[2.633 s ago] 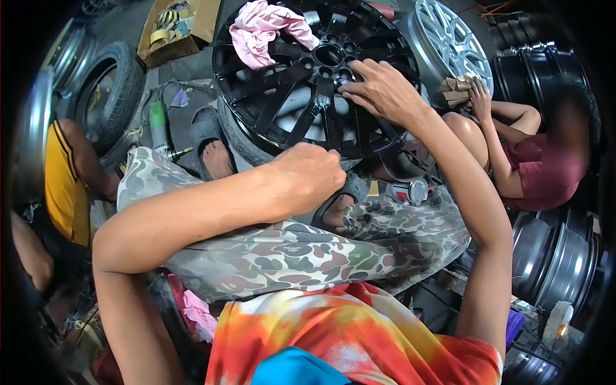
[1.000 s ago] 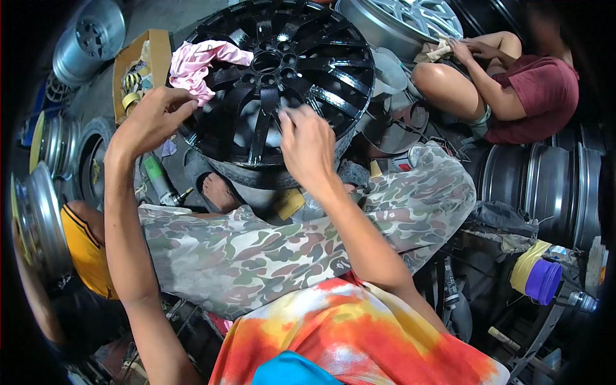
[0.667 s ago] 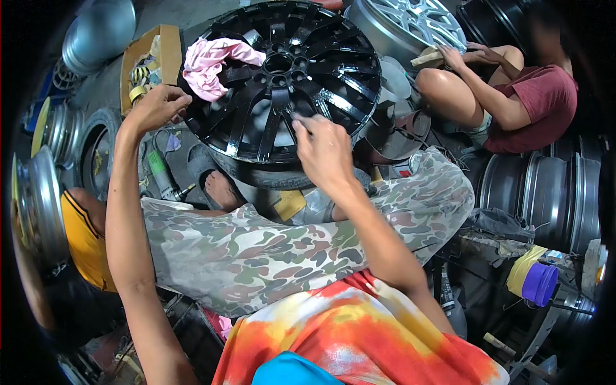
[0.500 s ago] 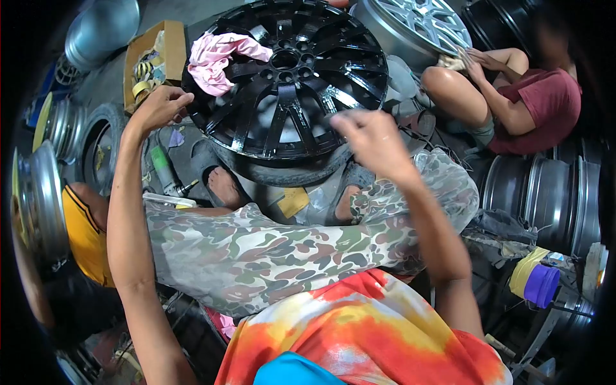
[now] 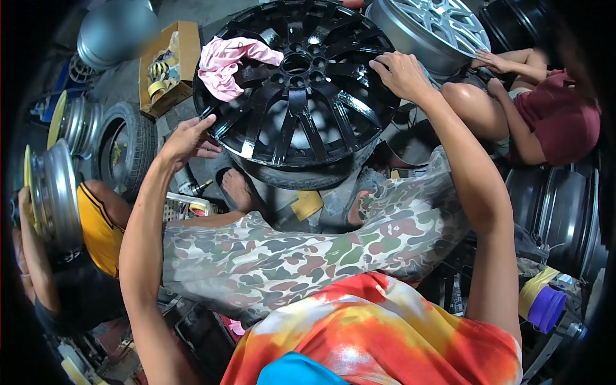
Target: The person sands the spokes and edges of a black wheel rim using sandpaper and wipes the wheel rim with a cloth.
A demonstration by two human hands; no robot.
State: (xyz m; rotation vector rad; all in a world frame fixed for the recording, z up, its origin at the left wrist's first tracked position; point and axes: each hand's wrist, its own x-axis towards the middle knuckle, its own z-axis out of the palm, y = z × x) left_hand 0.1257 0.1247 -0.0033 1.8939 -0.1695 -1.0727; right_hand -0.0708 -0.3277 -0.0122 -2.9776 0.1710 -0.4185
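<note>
A glossy black alloy wheel (image 5: pixel 298 102) lies face up on a tire (image 5: pixel 301 176) in front of my knees. At the wheel's lower left edge, my left hand (image 5: pixel 191 140) has its thumb on top and its fingers below the lip. My right hand (image 5: pixel 404 76) curls over the right edge, fingertips on the black surface. A crumpled pink cloth (image 5: pixel 221 67) rests on the upper left spokes, touched by neither hand. Wet-looking shine and small pale specks show on the spokes.
A cardboard box (image 5: pixel 173 96) holding tape rolls stands left. Nearby are another tire (image 5: pixel 125 151) and silver wheels (image 5: pixel 58 192). At right, a person in a maroon shirt (image 5: pixel 564 122) sits by a silver wheel (image 5: pixel 436 32). Another person in yellow shorts (image 5: pixel 99 228) is at left.
My right hand has gone from above the spokes to the wheel's right edge. My left hand has come down onto the left edge. The view has shifted slightly.
</note>
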